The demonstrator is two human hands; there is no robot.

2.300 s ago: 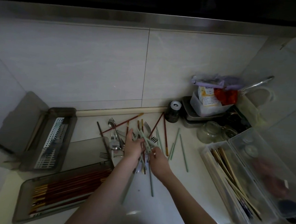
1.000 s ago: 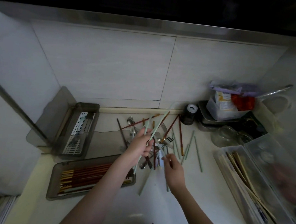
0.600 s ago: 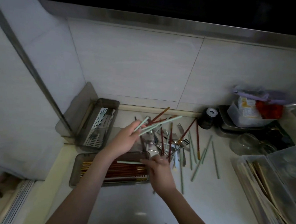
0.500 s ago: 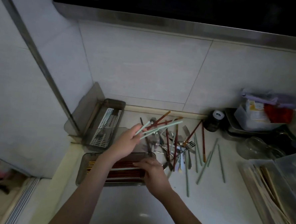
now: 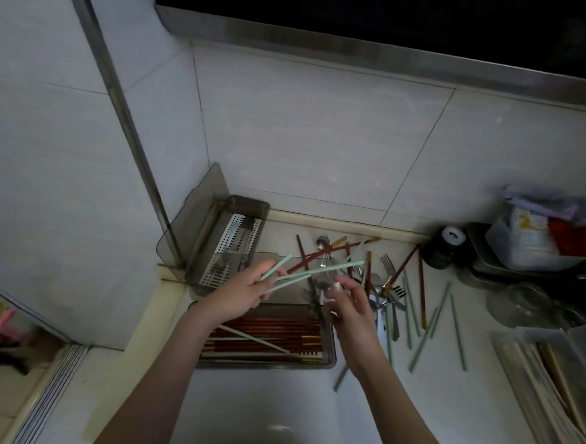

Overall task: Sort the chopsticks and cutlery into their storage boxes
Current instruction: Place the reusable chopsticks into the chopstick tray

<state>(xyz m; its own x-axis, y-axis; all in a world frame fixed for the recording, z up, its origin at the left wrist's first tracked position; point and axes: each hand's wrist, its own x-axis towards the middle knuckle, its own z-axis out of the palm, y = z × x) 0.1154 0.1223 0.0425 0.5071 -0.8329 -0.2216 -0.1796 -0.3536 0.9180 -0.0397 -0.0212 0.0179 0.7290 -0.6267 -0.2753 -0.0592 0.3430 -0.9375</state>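
My left hand (image 5: 242, 292) is shut on a few pale green chopsticks (image 5: 319, 271), held above the near grey box (image 5: 330, 347). That box holds several red-brown chopsticks and pale green ones lying across them. My right hand (image 5: 348, 304) hovers just right of the box's far end, fingers apart, nothing in it. A loose pile of forks, spoons and red-brown chopsticks (image 5: 374, 278) lies on the counter behind the hands. More green chopsticks (image 5: 425, 336) are scattered to the right. A second grey box with a perforated white insert (image 5: 235, 245) stands at the back left.
A clear box of light wooden chopsticks (image 5: 550, 375) sits at the right edge. A black jar (image 5: 444, 246), a metal tray with packets (image 5: 530, 246) and a glass lid (image 5: 520, 304) crowd the back right. A wall corner closes the left; bare counter lies in front.
The view swung left. My right hand laid a green chopstick into the near box and lifted away with nothing in it. My left hand kept its green chopsticks and moved over the box.
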